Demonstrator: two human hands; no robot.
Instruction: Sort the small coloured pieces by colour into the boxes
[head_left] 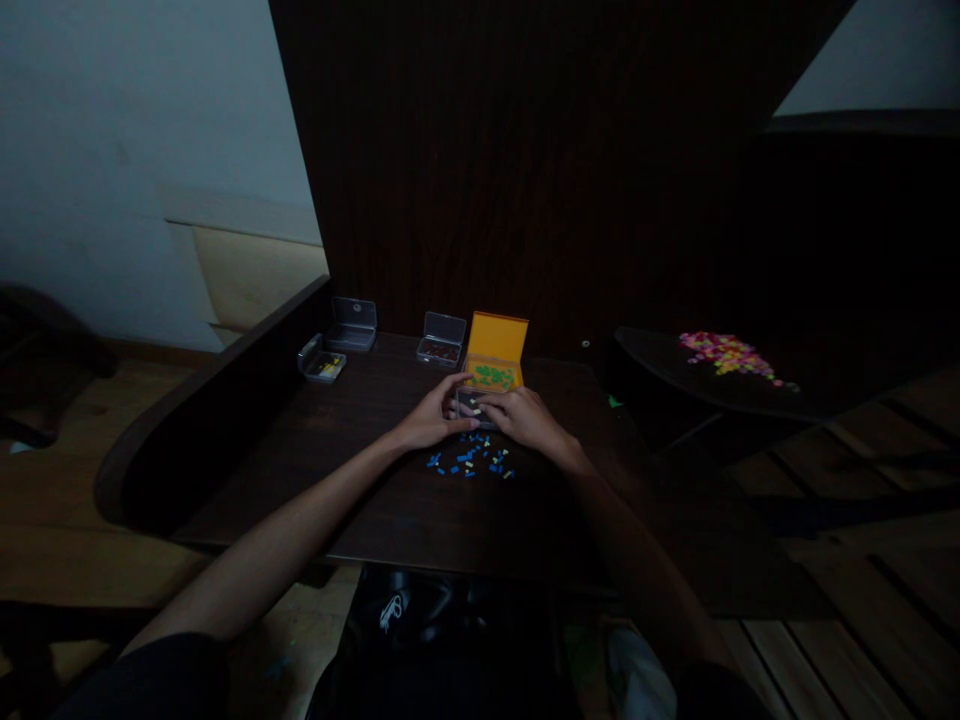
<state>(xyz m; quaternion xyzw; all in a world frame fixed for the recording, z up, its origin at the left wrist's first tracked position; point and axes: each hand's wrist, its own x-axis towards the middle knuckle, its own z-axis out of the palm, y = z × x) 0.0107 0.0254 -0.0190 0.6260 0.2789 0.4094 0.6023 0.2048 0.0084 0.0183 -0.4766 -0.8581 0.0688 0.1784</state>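
Note:
A small clear plastic box (466, 410) with a few pale pieces inside lies on the dark table between my hands. My left hand (435, 418) grips its left side, thumb along the near edge and fingers around the far edge. The fingers of my right hand (523, 416) are bunched together over the box's right part; anything between their tips is too small to make out. Just in front of the box, small blue and pale yellow pieces (471, 460) are scattered loose. Directly behind stands an open orange box (499, 335) with green pieces (491, 375) in it.
Further back sit an open clear box with reddish-brown pieces (441, 350), another open clear box (352, 325) and one with yellow pieces (322, 367). At right, colourful pieces (727, 357) are heaped on a dark curved surface. A raised side panel (217, 400) borders the table's left.

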